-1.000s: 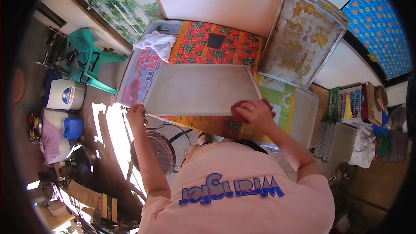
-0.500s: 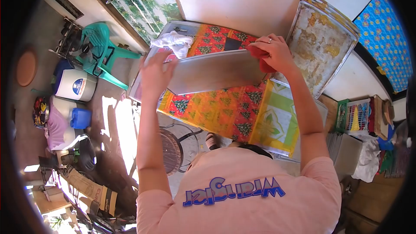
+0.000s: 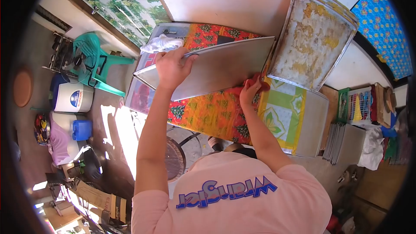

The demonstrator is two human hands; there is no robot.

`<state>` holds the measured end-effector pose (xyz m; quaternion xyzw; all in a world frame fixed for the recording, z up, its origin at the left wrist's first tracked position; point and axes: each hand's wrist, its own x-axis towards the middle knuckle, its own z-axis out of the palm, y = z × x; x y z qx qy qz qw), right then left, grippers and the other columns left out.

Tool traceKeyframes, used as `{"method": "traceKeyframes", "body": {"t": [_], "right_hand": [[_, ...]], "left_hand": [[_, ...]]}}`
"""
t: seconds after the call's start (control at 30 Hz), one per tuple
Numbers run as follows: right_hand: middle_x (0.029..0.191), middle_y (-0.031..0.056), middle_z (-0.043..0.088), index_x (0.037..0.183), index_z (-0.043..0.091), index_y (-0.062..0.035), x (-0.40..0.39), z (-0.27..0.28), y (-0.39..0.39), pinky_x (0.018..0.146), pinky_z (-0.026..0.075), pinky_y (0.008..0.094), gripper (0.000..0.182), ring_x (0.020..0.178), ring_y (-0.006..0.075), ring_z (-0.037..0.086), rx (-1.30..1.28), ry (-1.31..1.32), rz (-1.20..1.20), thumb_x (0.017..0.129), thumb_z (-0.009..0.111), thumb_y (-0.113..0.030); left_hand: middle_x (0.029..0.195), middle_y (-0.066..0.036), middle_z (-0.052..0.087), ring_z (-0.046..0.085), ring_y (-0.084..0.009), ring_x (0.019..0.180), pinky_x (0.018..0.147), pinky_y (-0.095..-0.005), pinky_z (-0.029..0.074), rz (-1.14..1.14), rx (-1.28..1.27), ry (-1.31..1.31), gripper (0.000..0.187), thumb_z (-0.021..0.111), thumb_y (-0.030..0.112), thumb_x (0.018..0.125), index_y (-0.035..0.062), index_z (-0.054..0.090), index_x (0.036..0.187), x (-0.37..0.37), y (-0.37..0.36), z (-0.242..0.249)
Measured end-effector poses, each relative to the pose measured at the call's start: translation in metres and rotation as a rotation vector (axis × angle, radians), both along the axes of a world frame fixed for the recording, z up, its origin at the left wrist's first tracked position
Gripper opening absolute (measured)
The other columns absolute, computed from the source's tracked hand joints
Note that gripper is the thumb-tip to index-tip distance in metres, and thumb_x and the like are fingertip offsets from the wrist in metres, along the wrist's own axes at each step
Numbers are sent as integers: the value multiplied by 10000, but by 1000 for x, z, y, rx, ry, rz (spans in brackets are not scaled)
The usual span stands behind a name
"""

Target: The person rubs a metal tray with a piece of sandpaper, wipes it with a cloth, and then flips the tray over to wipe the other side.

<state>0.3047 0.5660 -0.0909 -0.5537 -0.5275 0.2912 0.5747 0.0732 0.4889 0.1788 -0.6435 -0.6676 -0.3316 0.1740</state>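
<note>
A flat metal tray (image 3: 221,67) is tilted up on edge over the table covered with a red and yellow patterned cloth (image 3: 203,115). My left hand (image 3: 174,67) grips the tray's upper edge near its left end, fingers over the rim. At the tray's lower right, my right hand (image 3: 250,92) is closed on a red cloth (image 3: 260,85), which touches the tray's surface near the edge. Behind the left hand lies a white cloth (image 3: 162,43) on the table.
Stained baking trays (image 3: 310,43) lean against the wall at the right. A green plastic chair (image 3: 93,56) and a white cooler (image 3: 77,96) stand at the left. A round stool (image 3: 174,155) is below the table. Baskets (image 3: 357,108) sit at the far right.
The tray has tilted up more steeply. My left hand has come onto its upper edge, and my right hand with the red cloth has moved down from the top right corner to the lower edge.
</note>
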Motion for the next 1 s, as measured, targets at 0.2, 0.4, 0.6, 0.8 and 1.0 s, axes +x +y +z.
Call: {"method": "traceKeyframes", "body": {"t": [0.2,0.4,0.6,0.8,1.0], "right_hand": [[1362,231,353,1413,341,25,-23,127,14,1081,264,440,564,1315,347,319,273,-160,-80,966,523,-267],[1433,235,364,1386,420,-25,-36,192,61,1072,243,473,526,1323,400,311,410,-217,-278,939,545,-271],[1346,272,454,1361,371,70,-26,104,87,1046,348,430,491,1234,381,459,212,125,-221,974,498,-204],[1211,249,564,1392,298,80,-84,29,18,995,385,422,537,1108,354,556,4,-43,-217,1006,442,-265],[1273,268,510,1281,447,46,-61,93,-55,1004,379,449,482,1209,387,482,-327,-446,547,998,439,-344]], "left_hand": [[601,-54,632,610,-257,535,488,-349,447,64,-12,-88,292,783,391,736,122,670,734,-5,1,3],[620,-38,629,559,-131,537,542,-264,448,212,1,-356,300,801,340,759,68,695,826,-5,-22,10],[546,17,579,489,-73,492,488,-261,393,215,131,-623,360,799,418,750,82,672,724,-34,-38,-7],[557,21,591,490,-63,504,500,-254,367,334,112,-637,361,791,407,766,67,676,738,-53,-48,-2],[570,35,562,437,-50,511,502,-241,338,416,223,-661,337,782,345,796,39,655,738,-72,-61,7]]}}
